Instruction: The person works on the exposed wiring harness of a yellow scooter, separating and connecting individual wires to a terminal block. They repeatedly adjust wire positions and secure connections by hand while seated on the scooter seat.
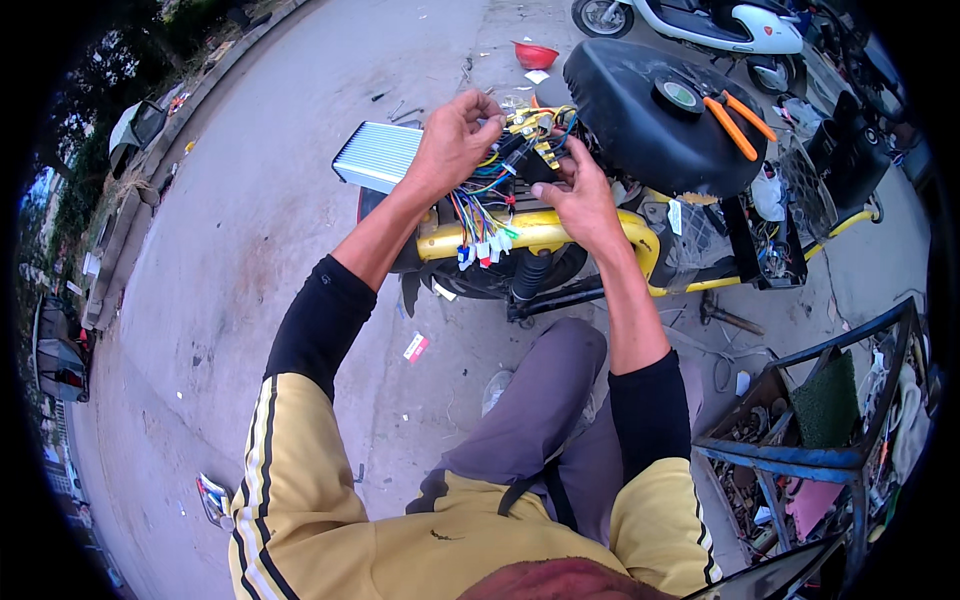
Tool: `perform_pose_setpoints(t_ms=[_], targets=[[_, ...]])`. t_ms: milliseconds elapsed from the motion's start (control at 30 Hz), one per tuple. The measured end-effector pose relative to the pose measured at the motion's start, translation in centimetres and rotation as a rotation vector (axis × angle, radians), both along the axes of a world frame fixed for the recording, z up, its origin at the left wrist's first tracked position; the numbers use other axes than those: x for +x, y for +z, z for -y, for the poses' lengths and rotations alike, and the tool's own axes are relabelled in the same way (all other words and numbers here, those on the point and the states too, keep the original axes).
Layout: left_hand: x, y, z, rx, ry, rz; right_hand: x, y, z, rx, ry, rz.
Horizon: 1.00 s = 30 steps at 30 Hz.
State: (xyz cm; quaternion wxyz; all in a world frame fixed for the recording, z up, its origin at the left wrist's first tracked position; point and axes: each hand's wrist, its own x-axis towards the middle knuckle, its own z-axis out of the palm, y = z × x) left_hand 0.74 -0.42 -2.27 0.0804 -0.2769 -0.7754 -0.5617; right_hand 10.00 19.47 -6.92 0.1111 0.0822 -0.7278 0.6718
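Note:
A bundle of coloured wires [487, 180] lies over the rear frame of a yellow electric scooter [540, 232]. My left hand [458, 143] is above its left part, thumb and fingers pinched together; what they hold is too small to make out. On the bundle's other side my right hand [588, 205] curls its fingers and thumb round the dark-sleeved wires. Between the hands are yellow-wrapped connections [546, 152]. A silver finned controller box [378, 155] sits beside my left wrist. White, blue and red plugs [485, 250] dangle over the yellow tube.
The black seat [655, 120] lies tipped on the scooter, bearing orange-handled pliers [738, 125] and a tape roll [679, 96]. A red bowl [536, 55] and a white scooter [715, 25] are beyond. A hammer [730, 315] and a blue metal rack [790, 455] stand at right.

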Motion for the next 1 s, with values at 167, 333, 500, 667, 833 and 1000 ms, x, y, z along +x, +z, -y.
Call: perform_pose_setpoints(t_ms=[167,333,500,667,833,1000], targets=[[0.5,0.3,-0.6,0.038,-0.027,0.002,0.3,0.1,-0.2,-0.01,-0.008,-0.003],[1.0,0.8,-0.5,-0.079,0.035,-0.011,0.2,-0.1,-0.3,-0.029,-0.006,-0.017],[1.2,1.0,-0.4,-0.111,0.053,0.01,0.2,-0.3,-0.3,-0.017,-0.004,-0.018],[0.8,0.8,-0.6,-0.127,0.05,-0.021,0.4,0.0,-0.2,-0.013,-0.003,0.012],[0.4,0.7,-0.6,-0.11,0.029,-0.013,0.3,0.2,-0.1,0.008,-0.01,0.014],[0.3,0.8,-0.6,-0.139,0.043,-0.007,0.5,0.6,-0.2,0.041,-0.012,0.009]])
